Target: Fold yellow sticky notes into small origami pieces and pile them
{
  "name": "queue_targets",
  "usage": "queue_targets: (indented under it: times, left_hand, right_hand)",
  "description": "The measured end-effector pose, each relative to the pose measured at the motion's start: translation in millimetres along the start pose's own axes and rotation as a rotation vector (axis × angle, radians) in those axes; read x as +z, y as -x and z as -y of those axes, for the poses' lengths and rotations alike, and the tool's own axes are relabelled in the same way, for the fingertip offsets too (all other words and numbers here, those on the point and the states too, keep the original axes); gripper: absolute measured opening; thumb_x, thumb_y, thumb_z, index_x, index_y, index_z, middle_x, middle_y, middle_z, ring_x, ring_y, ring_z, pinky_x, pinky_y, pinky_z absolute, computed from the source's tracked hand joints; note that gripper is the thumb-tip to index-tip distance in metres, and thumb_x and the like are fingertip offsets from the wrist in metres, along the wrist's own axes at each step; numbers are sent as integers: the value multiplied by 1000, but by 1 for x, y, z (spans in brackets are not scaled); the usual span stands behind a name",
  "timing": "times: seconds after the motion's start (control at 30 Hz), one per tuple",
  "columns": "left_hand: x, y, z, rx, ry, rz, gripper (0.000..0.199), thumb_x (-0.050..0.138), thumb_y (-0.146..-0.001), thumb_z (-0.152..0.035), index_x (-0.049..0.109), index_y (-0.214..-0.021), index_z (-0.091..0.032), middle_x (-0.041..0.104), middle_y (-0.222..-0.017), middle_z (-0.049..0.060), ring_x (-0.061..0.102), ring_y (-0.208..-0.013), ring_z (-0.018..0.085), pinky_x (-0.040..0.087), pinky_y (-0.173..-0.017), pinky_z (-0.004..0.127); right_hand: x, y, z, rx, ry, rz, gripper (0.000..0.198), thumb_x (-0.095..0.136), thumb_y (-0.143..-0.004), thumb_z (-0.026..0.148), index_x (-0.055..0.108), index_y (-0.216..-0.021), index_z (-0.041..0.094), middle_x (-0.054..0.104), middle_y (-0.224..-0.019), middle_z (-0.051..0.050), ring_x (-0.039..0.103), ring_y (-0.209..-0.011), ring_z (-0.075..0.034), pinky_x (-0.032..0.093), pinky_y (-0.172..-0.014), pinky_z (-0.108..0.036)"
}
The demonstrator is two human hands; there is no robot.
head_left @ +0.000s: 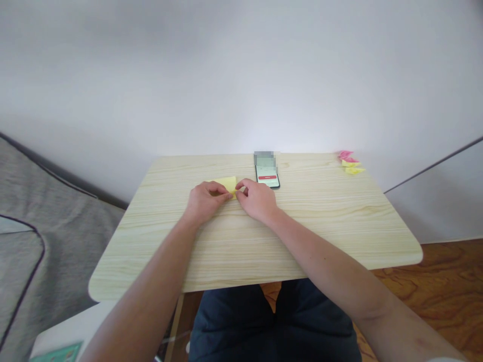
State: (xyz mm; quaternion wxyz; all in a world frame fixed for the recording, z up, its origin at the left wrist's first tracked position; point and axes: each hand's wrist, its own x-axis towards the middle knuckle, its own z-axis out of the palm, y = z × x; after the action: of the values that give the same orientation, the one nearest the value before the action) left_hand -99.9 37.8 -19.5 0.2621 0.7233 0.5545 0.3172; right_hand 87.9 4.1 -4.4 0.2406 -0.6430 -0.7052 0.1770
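Note:
A small yellow sheet of paper [228,183] is between my hands, near the middle of the light wood-grain table [317,226]. My left hand [207,200] pinches its near edge, thumb and fingers together. From the other side, my right hand [257,199] grips the right end of the same paper between thumb and forefinger. Part of the sheet is hidden behind my left fingers. Just beyond my right hand lies a phone [267,180] with its screen lit.
Folded paper pieces lie at the table's far right corner, one pink [345,155] and yellow ones [353,171] beside it. A white wall [241,90] rises behind the table. Grey fabric furniture [71,241] stands on the left, and wooden floor [445,286] shows at right.

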Motion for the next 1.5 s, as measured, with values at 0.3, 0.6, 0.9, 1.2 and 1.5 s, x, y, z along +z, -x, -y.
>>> queue_targets:
  times: [0.3,0.6,0.9,1.2,1.5]
  left_hand:
    - [0,0,-1,-27,22,-19,25,74,-75,-46,78,-77,-22,78,-84,3,70,-83,22,54,-75,32]
    - [0,-1,2,-32,-46,-29,24,73,-75,-47,78,-79,-24,78,-86,2,71,-87,24,53,-79,33]
    - [0,3,-6,-63,18,-107,21,71,-76,-42,76,-79,-21,78,-87,2,71,-88,23,54,-86,33]
    - [-13,3,-9,-93,80,-366,25,71,-78,-43,75,-87,-20,78,-95,3,69,-95,23,53,-94,35]
    - [-27,2,-15,-118,233,-607,23,77,-75,-40,78,-87,-21,77,-90,2,71,-86,21,56,-86,35]
  right_hand:
    - [2,2,-2,-67,61,9,22,56,-95,35,73,-108,29,78,-104,-3,71,-93,-23,50,-76,-33]
    - [2,2,-2,-71,97,18,29,50,-97,28,75,-111,27,78,-114,-3,71,-103,-24,52,-83,-35]
    - [6,7,1,-91,109,-8,27,48,-100,38,71,-107,26,77,-106,-5,71,-96,-23,50,-77,-33]
    - [11,13,2,-118,156,-50,26,46,-101,40,63,-113,25,74,-109,-7,70,-98,-24,48,-76,-34]
    - [7,14,1,-93,98,-64,24,45,-101,34,63,-116,26,76,-113,-3,70,-99,-23,47,-77,-33]
